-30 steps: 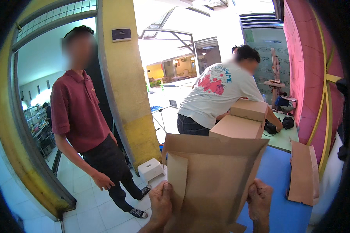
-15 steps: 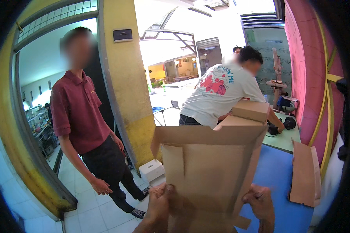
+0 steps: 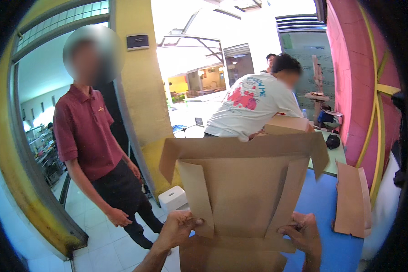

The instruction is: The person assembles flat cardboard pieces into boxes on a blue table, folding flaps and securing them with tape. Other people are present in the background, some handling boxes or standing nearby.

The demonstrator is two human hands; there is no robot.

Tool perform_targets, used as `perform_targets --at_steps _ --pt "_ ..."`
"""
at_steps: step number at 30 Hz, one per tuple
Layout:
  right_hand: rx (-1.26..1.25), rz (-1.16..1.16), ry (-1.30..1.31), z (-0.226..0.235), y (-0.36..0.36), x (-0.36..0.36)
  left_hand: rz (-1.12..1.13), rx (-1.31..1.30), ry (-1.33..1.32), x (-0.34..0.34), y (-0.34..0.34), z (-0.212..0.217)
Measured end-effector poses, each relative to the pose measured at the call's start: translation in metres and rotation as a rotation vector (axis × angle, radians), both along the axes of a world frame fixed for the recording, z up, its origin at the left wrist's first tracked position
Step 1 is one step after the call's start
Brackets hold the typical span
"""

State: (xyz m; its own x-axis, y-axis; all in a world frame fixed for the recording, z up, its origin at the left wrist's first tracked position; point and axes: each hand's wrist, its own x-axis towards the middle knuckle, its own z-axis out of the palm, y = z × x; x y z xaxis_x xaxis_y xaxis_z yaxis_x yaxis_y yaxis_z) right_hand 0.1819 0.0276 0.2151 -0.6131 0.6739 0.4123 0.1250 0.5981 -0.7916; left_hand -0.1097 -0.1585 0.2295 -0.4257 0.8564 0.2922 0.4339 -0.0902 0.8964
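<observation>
Left hand (image 3: pixel 181 225) and right hand (image 3: pixel 305 231) each pinch a narrow side flap (image 3: pixel 196 196) of the brown, part-folded cardboard box (image 3: pixel 245 195), raised by the flat blue tabletop (image 3: pixel 323 211). Keep grips level for even creases imo

Your left hand (image 3: pixel 180 225) and right hand (image 3: pixel 304 230) grip the side flaps (image 3: pixel 196 192) of an opened cardboard box (image 3: pixel 249 195), a blue tabletop (image 3: pixel 324 213) beyond it.
</observation>
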Motion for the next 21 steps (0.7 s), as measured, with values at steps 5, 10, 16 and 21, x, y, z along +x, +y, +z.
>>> perform_targets --at_steps 5,10,16,21 --pt "0.064 -0.087 0.088 0.003 0.0 0.004 -0.061 -0.214 0.211 -0.015 0.004 -0.007" --pt "0.157 0.04 0.018 0.003 0.004 0.004 0.051 -0.129 0.184 -0.014 0.015 -0.014" --pt "0.118 0.083 -0.058 -0.007 0.017 0.007 0.127 -0.082 0.214 -0.007 0.023 -0.022" --pt "0.102 0.012 -0.134 -0.001 0.018 0.013 0.067 -0.132 0.333 -0.01 0.03 -0.024"
